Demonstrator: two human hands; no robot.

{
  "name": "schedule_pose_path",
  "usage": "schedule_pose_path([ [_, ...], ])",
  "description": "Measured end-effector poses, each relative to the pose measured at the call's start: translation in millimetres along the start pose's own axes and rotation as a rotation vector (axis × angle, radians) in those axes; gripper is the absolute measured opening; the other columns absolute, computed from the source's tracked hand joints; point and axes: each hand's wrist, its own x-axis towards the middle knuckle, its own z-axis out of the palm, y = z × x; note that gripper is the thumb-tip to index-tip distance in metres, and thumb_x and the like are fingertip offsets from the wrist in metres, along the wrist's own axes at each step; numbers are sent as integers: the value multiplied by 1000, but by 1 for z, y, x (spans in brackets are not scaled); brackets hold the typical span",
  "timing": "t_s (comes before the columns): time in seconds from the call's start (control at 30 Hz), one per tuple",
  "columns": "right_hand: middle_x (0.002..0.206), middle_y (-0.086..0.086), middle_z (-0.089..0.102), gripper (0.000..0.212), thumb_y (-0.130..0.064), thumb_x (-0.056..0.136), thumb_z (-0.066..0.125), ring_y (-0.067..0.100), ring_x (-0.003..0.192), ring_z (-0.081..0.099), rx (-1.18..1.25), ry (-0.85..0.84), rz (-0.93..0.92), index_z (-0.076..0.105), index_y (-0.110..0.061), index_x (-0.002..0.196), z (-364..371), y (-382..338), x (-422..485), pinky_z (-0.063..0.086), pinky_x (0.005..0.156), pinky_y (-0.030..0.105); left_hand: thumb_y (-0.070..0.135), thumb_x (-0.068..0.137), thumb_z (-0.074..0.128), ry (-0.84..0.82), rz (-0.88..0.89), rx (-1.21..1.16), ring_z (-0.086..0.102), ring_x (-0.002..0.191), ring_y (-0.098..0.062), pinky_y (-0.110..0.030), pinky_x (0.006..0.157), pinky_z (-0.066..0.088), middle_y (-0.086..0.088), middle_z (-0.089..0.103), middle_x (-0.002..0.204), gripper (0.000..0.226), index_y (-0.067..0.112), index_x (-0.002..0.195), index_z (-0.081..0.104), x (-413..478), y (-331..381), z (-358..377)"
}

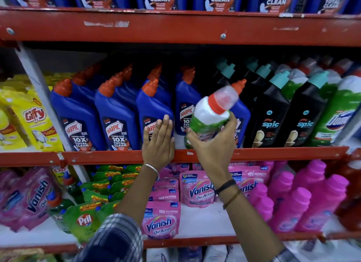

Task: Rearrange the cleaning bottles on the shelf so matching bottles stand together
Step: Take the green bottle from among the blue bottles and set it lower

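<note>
The right hand (212, 139) is wrapped around the lower body of a green-and-white bottle (210, 118), holding it tilted in front of the middle shelf (254, 154), red cap pointing up and right, a bit motion-blurred. The left hand (158, 140) is flat and open, fingers spread, palm pressed on the third blue Harpic bottle (151, 105) from the left, gripping nothing. More blue Harpic bottles (78, 113) stand to the left, one sits behind the held bottle. Further right come black Spic bottles (271, 115), then the matching green bottles (338, 113) at the far right.
</note>
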Motion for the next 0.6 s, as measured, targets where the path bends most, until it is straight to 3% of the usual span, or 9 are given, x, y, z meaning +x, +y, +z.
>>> schedule_pose_path([
  [0.17, 120, -13, 49, 86, -22, 59, 86, 0, 109, 54, 163, 86, -23, 37, -16, 129, -35, -5, -25, 51, 91, 26, 29, 97, 31, 9, -11, 3, -1, 147, -16, -42, 119, -4, 0, -4, 160, 62, 10, 151, 9, -2, 1, 0],
  [0.3, 122, 5, 54, 84, -34, 60, 83, 17, 112, 56, 179, 45, 27, 38, -11, 128, -53, 8, -50, 53, 90, 36, 29, 96, 31, 0, -9, 2, -4, 147, -15, -42, 119, -6, 1, -8, 159, 63, 11, 151, 5, 0, 1, 0],
  [0.37, 121, -6, 53, 83, -37, 59, 81, 10, 112, 54, 162, -3, 95, 41, -11, 126, -57, 23, -64, 53, 90, 35, 29, 96, 32, -20, -17, 4, -6, 146, -15, -42, 119, -6, 1, -10, 159, 65, 11, 151, 3, 2, 1, 0],
  [0.47, 116, -30, 48, 81, -37, 54, 83, -1, 109, 53, 129, -75, 238, 41, -26, 123, -58, 50, -84, 49, 91, 29, 28, 96, 33, -36, -13, 2, -7, 146, -14, -41, 119, -7, 2, -13, 159, 65, 11, 151, 2, -2, 2, -2],
  [0.6, 110, -12, 56, 81, -24, 54, 90, 12, 100, 60, -31, -162, 417, 40, -30, 117, -55, 93, -110, 52, 83, 30, 28, 96, 33, -40, -17, -13, -8, 146, -14, -40, 119, -7, 3, -14, 158, 66, 12, 151, 1, -3, 2, -1],
])
